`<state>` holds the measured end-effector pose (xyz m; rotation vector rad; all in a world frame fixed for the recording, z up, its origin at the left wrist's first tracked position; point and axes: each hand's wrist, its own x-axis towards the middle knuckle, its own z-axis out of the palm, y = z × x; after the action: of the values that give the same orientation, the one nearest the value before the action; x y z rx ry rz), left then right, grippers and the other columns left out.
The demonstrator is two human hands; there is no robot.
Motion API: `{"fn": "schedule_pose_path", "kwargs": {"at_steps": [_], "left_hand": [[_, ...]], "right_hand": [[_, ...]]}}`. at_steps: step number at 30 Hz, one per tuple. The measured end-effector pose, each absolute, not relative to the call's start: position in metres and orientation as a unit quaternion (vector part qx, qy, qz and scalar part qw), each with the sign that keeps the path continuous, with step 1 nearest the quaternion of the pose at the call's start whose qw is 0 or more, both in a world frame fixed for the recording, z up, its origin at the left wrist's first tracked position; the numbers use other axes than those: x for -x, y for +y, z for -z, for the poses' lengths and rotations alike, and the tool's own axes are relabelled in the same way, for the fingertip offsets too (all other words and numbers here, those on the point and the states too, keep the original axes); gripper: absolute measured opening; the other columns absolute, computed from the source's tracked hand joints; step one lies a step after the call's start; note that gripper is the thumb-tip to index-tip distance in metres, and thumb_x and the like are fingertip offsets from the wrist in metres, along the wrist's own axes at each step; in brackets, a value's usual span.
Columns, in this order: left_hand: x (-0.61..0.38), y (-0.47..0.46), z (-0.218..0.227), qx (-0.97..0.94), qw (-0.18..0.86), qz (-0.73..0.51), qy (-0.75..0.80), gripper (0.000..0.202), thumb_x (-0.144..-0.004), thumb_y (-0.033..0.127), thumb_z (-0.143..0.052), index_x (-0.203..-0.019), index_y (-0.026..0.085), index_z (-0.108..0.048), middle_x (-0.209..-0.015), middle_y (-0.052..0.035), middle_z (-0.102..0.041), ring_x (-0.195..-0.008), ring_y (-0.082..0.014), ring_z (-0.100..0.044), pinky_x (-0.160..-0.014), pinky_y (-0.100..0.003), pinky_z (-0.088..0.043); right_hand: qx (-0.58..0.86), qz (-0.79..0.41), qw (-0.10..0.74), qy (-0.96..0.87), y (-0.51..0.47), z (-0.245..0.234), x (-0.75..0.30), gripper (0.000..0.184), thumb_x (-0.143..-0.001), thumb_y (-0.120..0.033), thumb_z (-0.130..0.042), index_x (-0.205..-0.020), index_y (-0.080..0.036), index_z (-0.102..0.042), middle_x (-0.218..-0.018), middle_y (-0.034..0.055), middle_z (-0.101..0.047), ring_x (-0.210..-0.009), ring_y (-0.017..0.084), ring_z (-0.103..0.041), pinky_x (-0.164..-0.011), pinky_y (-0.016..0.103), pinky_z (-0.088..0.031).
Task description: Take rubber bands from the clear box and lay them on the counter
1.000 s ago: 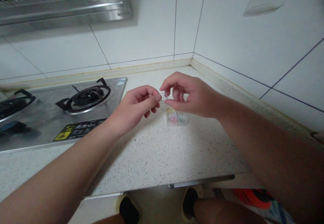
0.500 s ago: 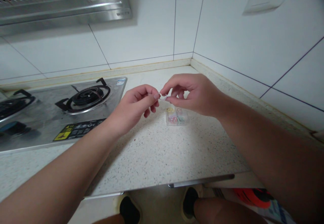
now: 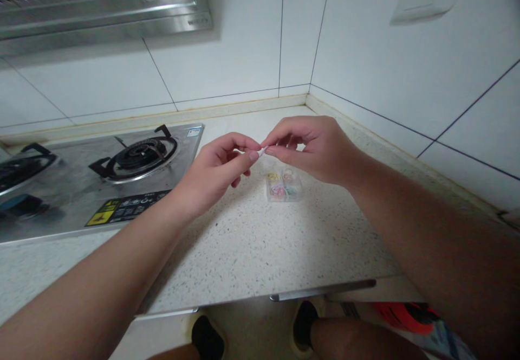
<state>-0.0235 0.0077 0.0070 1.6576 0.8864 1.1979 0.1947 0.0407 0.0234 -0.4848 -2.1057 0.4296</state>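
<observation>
A small white hair tie (image 3: 262,152) is pinched between my two hands above the counter; most of it is covered by the fingertips. My left hand (image 3: 221,167) grips its left end between thumb and index finger. Thumb and index finger of my right hand (image 3: 306,146) are closed on the other end, almost touching the left fingertips. Just below the hands, a clear compartmented box (image 3: 284,198) rests on the counter. Yellow, pink, greenish and pale loops lie in its separate compartments.
To the left is a gas stove (image 3: 142,156) with black pan supports, under a metal range hood (image 3: 174,21). The speckled counter (image 3: 244,251) meets tiled walls at the back and right. A drawer (image 3: 325,290) stands slightly out below the front edge.
My right fingers have closed in on the white hair tie and the fingertips of both hands have come together. Its loop, visible before, is now mostly hidden. The box has stayed put.
</observation>
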Motion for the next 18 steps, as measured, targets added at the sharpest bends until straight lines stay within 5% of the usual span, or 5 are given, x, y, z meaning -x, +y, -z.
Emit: {"fn": "schedule_pose_path", "kwargs": {"at_steps": [18], "left_hand": [[0.0223,0.0083,-0.0075,-0.705,0.377,-0.489,0.347,0.013,-0.083,0.027,-0.079,-0.089,0.017,-0.072,-0.081,-0.0016,-0.066,-0.062,-0.0084,-0.051,-0.051,-0.021,-0.040]], "right_hand": [[0.201,-0.259,0.462,-0.824,0.0427,-0.0196,-0.1919,0.020,-0.087,-0.034,-0.079,-0.085,-0.015,-0.075,-0.074,0.0019,-0.067,-0.065,0.013,-0.056,-0.056,0.026,-0.041]]}}
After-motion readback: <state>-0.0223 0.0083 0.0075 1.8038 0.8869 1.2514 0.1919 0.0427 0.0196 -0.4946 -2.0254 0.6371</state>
